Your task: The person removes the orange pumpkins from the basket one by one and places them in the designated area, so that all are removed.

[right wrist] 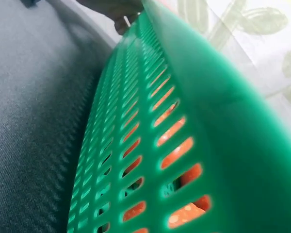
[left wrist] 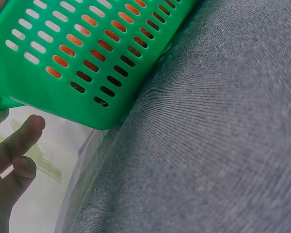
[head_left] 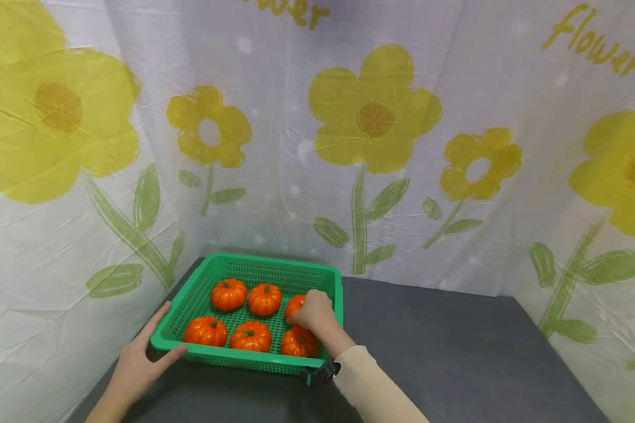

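A green plastic basket (head_left: 243, 356) with slotted walls stands on the dark table and holds several small orange pumpkins (head_left: 265, 299) in two rows. My left hand (head_left: 135, 365) is at its front left corner, the thumb touching the front rim and the fingers stretched along the left side. In the left wrist view those fingers (left wrist: 20, 141) look loosely extended beside the basket wall (left wrist: 53, 99). Inside the basket, my right hand (head_left: 316, 312) grips the back right pumpkin (head_left: 294, 305) from above, partly covering it. The right wrist view shows mostly the slotted wall (right wrist: 136, 111).
A black wrist strap (head_left: 323, 372) sits by the basket's front right corner. Dark grey tabletop (head_left: 444, 346) extends to the right. White curtains (head_left: 275, 217) printed with yellow flowers hang behind and along both sides.
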Available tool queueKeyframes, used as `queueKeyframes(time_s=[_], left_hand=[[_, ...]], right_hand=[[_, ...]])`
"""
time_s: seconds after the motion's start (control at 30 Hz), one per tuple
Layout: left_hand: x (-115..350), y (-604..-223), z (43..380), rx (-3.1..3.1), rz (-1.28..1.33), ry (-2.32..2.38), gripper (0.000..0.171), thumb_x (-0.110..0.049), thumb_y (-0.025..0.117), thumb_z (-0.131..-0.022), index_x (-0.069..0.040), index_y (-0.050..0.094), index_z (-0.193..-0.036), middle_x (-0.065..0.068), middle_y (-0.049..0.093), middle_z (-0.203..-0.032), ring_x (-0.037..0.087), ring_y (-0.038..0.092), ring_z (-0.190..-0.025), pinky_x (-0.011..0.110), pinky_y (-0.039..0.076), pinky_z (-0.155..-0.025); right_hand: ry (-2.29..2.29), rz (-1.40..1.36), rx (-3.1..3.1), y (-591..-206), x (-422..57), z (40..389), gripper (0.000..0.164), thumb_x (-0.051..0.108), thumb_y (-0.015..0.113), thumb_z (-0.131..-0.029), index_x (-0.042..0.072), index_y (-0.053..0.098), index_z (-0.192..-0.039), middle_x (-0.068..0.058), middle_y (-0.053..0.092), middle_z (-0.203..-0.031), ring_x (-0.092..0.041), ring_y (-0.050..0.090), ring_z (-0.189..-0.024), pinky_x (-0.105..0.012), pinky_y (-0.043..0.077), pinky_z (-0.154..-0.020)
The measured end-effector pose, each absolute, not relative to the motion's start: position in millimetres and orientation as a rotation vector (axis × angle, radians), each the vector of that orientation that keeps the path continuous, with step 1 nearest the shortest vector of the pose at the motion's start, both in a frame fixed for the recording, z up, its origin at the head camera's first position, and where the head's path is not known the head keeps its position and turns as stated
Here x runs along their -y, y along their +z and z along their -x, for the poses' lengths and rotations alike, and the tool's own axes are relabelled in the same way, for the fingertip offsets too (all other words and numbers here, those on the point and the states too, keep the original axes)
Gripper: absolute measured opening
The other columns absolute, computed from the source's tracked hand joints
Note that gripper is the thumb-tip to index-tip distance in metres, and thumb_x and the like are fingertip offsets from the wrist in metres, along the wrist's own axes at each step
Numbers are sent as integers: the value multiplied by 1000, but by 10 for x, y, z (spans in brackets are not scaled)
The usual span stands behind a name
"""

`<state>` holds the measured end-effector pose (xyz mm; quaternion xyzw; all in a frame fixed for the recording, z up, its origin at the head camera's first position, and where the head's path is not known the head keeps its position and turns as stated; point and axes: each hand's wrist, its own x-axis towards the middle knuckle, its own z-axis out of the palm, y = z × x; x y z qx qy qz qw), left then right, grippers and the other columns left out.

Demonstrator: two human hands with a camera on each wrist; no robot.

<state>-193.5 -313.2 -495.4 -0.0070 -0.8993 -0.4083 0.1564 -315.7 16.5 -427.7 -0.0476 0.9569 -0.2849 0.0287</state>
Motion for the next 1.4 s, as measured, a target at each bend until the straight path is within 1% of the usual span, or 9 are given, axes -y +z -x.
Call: queueKeyframes(time_s=[0.1, 0.5, 0.67, 0.8, 0.97, 1.07, 1.13, 1.23, 1.4], left_hand=[[3130, -4958, 1920, 2580, 9, -1168, 91, -38, 75, -99, -32, 20, -172, 20, 32, -170, 61, 40, -142, 82, 40, -97], [3135, -4989, 1895, 2611, -29, -1180, 92, -42, 74, -99, -29, 19, -172, 27, 32, -169, 62, 40, -141, 82, 40, -97], [3121, -4979, 1895, 2608, -26, -1178, 92, -42, 74, -99, -27, 19, -172, 32, 33, -166, 63, 41, -140, 82, 41, -97], [3125, -4978, 1903, 2620, -32, -1192, 93, -42, 74, -100, -27, 18, -173, 33, 31, -167, 63, 40, -141, 82, 41, -97], [3144, -4985, 1917, 2630, -31, -1199, 93, -43, 73, -100, -28, 17, -173, 32, 30, -168, 63, 39, -142, 82, 40, -97], [3150, -4980, 1924, 2630, -27, -1199, 93, -43, 73, -100, -30, 16, -173, 32, 29, -168, 63, 38, -142, 82, 40, -98], [3148, -4971, 1924, 2631, -26, -1196, 93, -43, 73, -100, -30, 15, -173, 31, 29, -168, 63, 38, -143, 82, 40, -98], [3139, -4951, 1919, 2635, -26, -1194, 93, -44, 72, -100, -31, 15, -173, 32, 29, -168, 64, 38, -142, 82, 40, -97], [3139, -4937, 1930, 2633, -9, -1161, 94, -43, 74, -100, -28, 17, -173, 34, 32, -166, 64, 40, -140, 82, 40, -97]], right_hand=[[-818, 160, -2971, -4281, -149, 3146, 44, 24, 96, -78, -1, 65, -97, -13, 63, -89, -29, 64, -80, -43, 62, -71], [-780, 155, -2984, -4311, -140, 3140, 48, 27, 98, -76, -1, 66, -100, -13, 63, -90, -28, 65, -81, -41, 62, -70], [-878, 133, -2991, -4304, -141, 3139, 45, 28, 98, -76, 3, 62, -89, -10, 60, -81, -25, 63, -71, -36, 59, -60], [-963, 153, -2991, -4304, -155, 3126, 43, 28, 96, -78, 7, 60, -81, -7, 58, -72, -20, 59, -60, -30, 51, -50], [-1075, 224, -3003, -4300, -180, 3113, 43, 30, 95, -79, 8, 58, -80, -6, 55, -70, -19, 54, -58, -28, 44, -48], [-1117, 264, -3016, -4276, -199, 3102, 43, 32, 95, -79, 6, 62, -86, -6, 57, -74, -20, 56, -63, -30, 46, -52], [-1131, 291, -3032, -4262, -211, 3089, 45, 34, 95, -79, 2, 68, -95, -7, 63, -80, -20, 60, -67, -32, 51, -56], [-1155, 347, -3055, -4245, -234, 3067, 58, 37, 95, -80, -2, 72, -117, -9, 72, -93, -21, 66, -77, -34, 57, -62], [-1227, 451, -3052, -4224, -296, 3005, 69, 37, 93, -82, -1, 69, -135, -13, 76, -110, -25, 73, -87, -35, 63, -67]])
